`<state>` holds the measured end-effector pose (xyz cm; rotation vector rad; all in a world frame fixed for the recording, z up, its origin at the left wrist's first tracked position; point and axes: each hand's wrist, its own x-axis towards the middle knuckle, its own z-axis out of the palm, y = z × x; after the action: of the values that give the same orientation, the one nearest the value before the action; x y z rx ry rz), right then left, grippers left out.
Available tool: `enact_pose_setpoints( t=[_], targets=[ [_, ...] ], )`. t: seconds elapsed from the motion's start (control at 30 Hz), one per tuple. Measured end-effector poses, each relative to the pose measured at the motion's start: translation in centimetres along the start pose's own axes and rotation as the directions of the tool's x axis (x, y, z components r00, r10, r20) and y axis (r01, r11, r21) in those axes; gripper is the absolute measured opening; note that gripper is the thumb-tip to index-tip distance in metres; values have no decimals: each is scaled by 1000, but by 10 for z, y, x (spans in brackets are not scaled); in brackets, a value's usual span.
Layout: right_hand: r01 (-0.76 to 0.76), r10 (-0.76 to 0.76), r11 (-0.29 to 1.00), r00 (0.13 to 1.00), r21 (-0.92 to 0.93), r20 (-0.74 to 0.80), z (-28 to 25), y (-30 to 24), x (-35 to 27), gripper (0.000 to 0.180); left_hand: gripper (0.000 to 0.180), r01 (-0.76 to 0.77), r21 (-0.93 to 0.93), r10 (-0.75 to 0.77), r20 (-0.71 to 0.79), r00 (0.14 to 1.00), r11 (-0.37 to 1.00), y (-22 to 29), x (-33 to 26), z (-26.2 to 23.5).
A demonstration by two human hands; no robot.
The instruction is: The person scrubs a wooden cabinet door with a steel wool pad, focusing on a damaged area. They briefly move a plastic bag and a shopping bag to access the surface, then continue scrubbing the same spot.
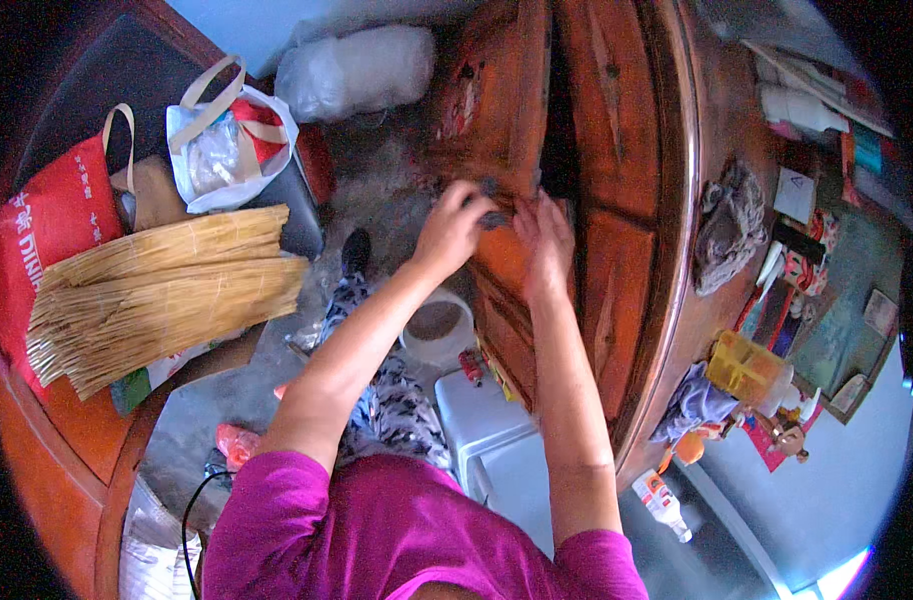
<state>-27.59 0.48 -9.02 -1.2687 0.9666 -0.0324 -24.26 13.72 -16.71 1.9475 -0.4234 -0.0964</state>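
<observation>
Both hands up against the front of a dark reddish wooden cabinet (617,160), at a small dark object (494,212) by the edge of its open door (492,100). Left hand (452,228) curled with fingertips on the object's left end; right hand (545,240) flatter, fingers close beside its right end. Hands near together, almost touching; true grip not discernible. Object lying roughly crosswise between the hands, long axis left to right; shape too blurred to name. Cabinet wood glossy, panelled, grained. Left, well apart: flat bundle of pale straw matting (162,295), ribbed, fanned; red cloth tote (62,220); white plastic bag (232,135). Below the hands, a white round tub (439,328).
</observation>
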Motion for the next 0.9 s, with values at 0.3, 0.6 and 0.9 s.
enact_pose_setpoints(
  t=[0.3, 0.6, 0.9],
  targets=[
    [-5, -1, 986, 1000, 169, 31, 14, -3, -1, 44, 29, -101, -132, 82, -144, 986, 986, 49, 59, -11],
    [-19, 15, 998, 998, 55, 64, -1, -13, 3, 63, 29, 94, -242, -79, 72, 994, 966, 6, -3, -5],
    [242, -212, 945, 966, -221, 150, 3, -13, 0, 49, 28, 114, -356, -225, -286, 931, 927, 26, 22, 18]
  ],
)
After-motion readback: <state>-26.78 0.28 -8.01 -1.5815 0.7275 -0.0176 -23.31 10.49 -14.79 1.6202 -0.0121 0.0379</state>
